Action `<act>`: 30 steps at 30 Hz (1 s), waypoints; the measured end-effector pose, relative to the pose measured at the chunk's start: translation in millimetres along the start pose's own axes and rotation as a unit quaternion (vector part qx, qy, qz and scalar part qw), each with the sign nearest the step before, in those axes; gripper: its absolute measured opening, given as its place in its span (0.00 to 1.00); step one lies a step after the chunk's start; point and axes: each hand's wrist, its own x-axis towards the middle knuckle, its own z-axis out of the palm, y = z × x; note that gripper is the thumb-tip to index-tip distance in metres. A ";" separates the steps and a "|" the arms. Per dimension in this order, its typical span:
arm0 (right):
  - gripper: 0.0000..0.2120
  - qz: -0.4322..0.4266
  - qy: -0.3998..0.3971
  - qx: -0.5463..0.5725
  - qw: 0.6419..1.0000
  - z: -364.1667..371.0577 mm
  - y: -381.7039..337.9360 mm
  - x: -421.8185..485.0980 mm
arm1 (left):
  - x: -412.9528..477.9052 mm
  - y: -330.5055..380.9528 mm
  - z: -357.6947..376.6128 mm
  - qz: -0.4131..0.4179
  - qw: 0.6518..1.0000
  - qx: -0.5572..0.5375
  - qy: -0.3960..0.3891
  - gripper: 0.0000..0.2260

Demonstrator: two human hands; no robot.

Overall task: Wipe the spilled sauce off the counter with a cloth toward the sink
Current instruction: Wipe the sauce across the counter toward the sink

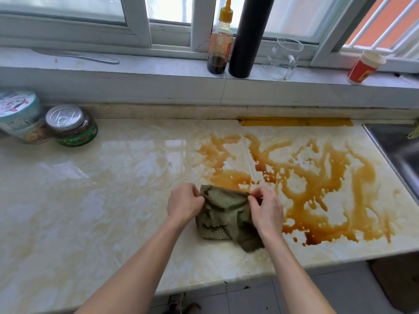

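A crumpled olive-green cloth (224, 218) lies on the pale marble counter (102, 189) near its front edge. My left hand (184, 203) pinches the cloth's upper left corner and my right hand (266, 211) pinches its upper right corner. Brown sauce (317, 177) is spread in streaks and pools over the counter's right half, starting just beyond the cloth and reaching toward the steel sink (399, 150) at the far right.
A lidded jar (71, 125) and a paper tub (20, 116) stand at the counter's back left. On the windowsill sit a sauce bottle (220, 46), a dark cylinder (248, 37), a glass jug (283, 60), a red cup (365, 66) and a knife (90, 57).
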 end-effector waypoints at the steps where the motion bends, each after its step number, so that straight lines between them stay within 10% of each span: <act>1: 0.02 -0.010 0.020 0.028 0.999 -11.0 -4.5 5.4 | 0.8 4.4 -6.7 0.009 0.999 -0.033 0.008 0.04; 6: 0.04 -0.025 0.021 0.241 0.970 -70.9 -17.6 22.5 | 0.4 30.3 -60.0 0.094 0.974 -0.204 0.030 0.07; 13: 0.05 -0.083 0.026 0.157 0.984 -82.3 5.2 8.5 | -22.5 18.7 -69.7 0.248 0.965 -0.008 0.087 0.07; 18: 0.07 -0.083 -0.007 0.010 0.996 -41.6 26.7 -9.5 | -31.6 -23.5 -22.4 0.203 0.969 0.135 -0.048 0.12; 25: 0.27 -0.179 0.105 0.037 0.978 -22.4 -20.8 -12.5 | -32.5 -44.6 -12.3 0.021 0.995 0.083 0.051 0.26; 30: 0.22 -0.075 0.086 0.125 0.986 -21.0 -14.9 -12.9 | -26.8 -45.2 -6.7 0.001 0.997 0.076 0.029 0.07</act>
